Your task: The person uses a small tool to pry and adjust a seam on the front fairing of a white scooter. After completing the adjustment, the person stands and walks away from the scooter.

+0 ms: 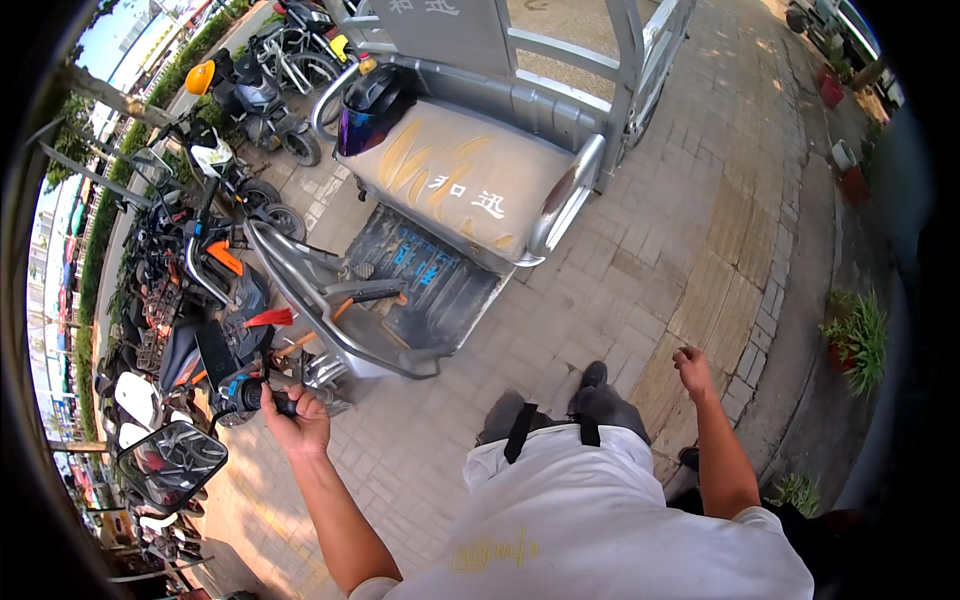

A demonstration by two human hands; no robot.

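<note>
My left hand (302, 428) is wrapped round the black handlebar grip (286, 404) of a cargo tricycle. A rear-view mirror (160, 450) juts out beside that hand, and a red tassel (268, 318) hangs near the handlebar. The tricycle's long tan seat (480, 170) has torn, yellowish patches, with a dark helmet (378, 100) at its left end. Between seat and front frame lies a black floor mat (440, 280). Away from the vehicle, my right hand (692, 372) hangs in the air at my side, its fingers loosely curled with nothing visible in them.
Behind the seat rises the grey cargo bed (575, 65) with metal rails. Parked scooters (255, 100) and bikes crowd the left side. I stand on a paved walkway (620, 270); potted plants (855, 340) line its right edge.
</note>
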